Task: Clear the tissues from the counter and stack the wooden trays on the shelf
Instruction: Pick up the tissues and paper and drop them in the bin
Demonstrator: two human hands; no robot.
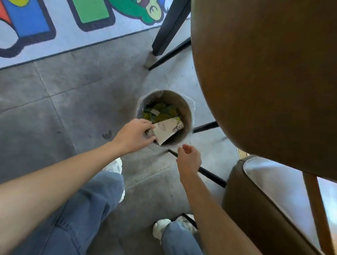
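A round waste bin (187, 119) with a clear liner stands on the grey floor, holding green and yellow scraps. A printed tissue (167, 129) lies over the bin's near side. My left hand (135, 134) reaches to the bin's left rim, fingertips touching the tissue's edge. My right hand (189, 158) hovers just before the bin's near rim, fingers loosely curled with nothing visible in them. No wooden trays or shelf are in view.
A brown round table top (282, 72) overhangs the bin at the right, on black legs (171, 24). A brown padded chair (278, 216) stands at lower right. A colourful rug (51, 13) covers the floor at upper left. My legs and white shoes are below.
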